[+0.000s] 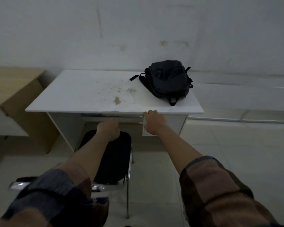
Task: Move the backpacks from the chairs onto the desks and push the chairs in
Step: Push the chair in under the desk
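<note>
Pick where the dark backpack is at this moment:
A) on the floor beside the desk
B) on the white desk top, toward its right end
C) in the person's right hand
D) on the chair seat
B: the backpack lies on the white desk, near its right end.

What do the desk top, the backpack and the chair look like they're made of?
Desk top: probably white laminated board, smooth and thin-edged, with brownish stains. Backpack: dark woven fabric, soft and slumped, with webbing straps. Chair: black padded seat, likely cloth, on a shiny chromed metal tube frame.
</note>
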